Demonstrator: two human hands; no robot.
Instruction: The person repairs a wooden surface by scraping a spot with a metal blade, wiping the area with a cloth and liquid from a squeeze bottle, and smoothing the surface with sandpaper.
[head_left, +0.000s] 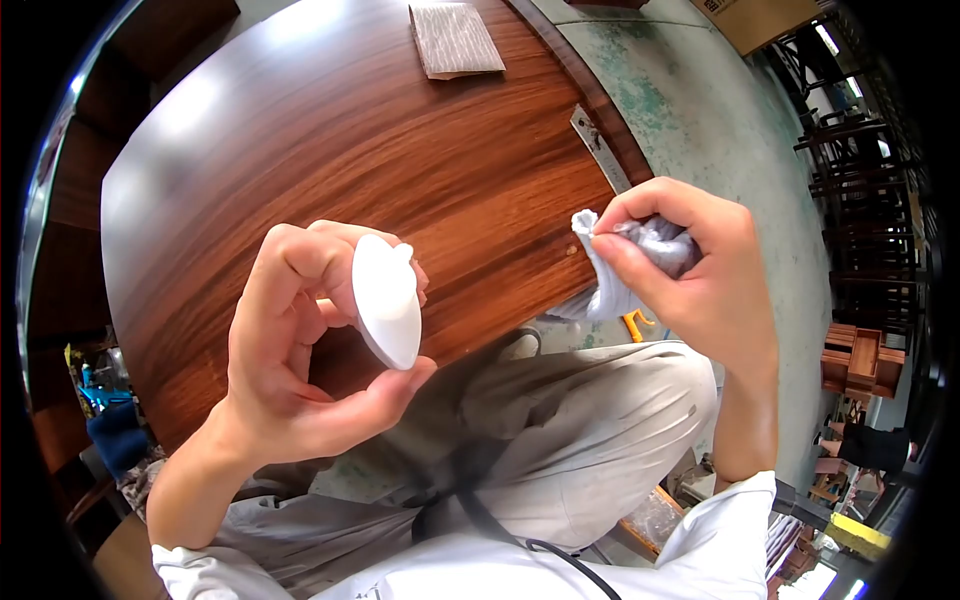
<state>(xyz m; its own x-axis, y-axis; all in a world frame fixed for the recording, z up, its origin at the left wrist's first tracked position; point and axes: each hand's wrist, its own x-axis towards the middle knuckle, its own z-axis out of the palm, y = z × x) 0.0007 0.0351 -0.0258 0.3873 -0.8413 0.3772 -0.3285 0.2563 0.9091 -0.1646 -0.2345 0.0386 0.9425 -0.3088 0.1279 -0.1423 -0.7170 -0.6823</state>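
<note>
Cloth (608, 292) and white oval piece (387, 300) being held up at wood-grain tabletop (350, 160)

The left hand (290, 345) is gripping the oval piece between thumb and bent fingers. Near the tabletop's edge, the right hand (705, 270) is pinching the cloth, fingers curling around it. A metal ruler (603, 155) is lying just beyond.

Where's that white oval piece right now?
In the head view, the white oval piece is left of centre, held in the left hand, seen against the brown wooden table.
</note>
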